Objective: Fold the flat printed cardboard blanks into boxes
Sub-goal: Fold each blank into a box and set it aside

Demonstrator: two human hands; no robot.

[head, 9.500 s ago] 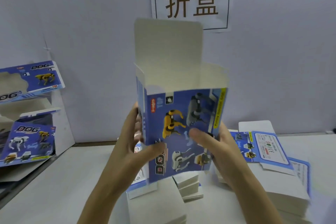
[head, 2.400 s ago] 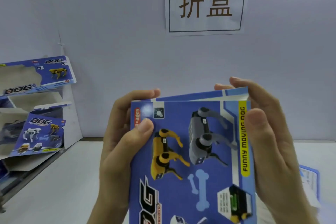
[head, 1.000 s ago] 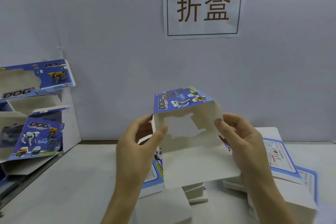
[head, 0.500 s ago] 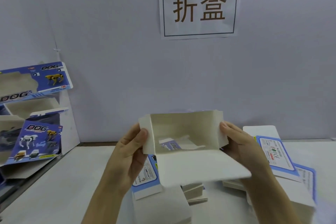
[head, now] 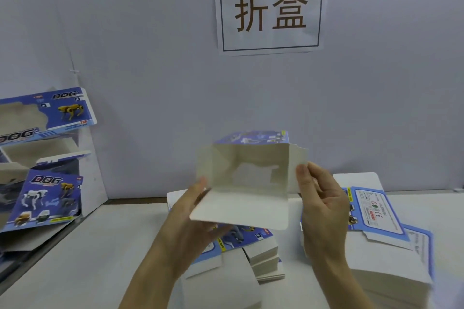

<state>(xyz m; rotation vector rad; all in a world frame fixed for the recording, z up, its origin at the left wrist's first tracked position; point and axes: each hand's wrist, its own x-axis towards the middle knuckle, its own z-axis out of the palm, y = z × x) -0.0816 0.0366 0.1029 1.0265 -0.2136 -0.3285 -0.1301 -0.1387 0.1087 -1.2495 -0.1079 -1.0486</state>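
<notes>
1. The right hand point(head: 324, 206) is closed in a pinch; its thumb lies on the front of the small right flap point(head: 297, 158), and its curled fingers point(head: 324, 183) sit behind that flap.
2. The left hand point(head: 190, 223) grips the other side; the thumb rests at the edge of the small left flap point(head: 204, 165), and the rest of the hand runs under the box point(head: 251, 158), so I cannot tell how far those fingers curl.
3. The box hangs in the air between both hands, above the table point(head: 75, 258); its open end faces the person, showing the white inside and a window cut-out point(head: 253, 173) in one wall; the long flap point(head: 241, 208) droops forward from the bottom edge.
4. It looks like thin card, light and springy; I'd judge it stiff along the panels but soft at the creases and easy to dent round the window; best held at the corners and fold lines, not the middle of a panel; the small flaps probably go in first, then the long one.
5. Just below sits a short pile of flat blanks point(head: 263, 256); a taller pile point(head: 391, 271) stands to the right, beside the right wrist.
6. Further out, finished boxes point(head: 47, 113) are stacked on the left; a paper sign point(head: 271, 10) is stuck to the wall behind.
</notes>
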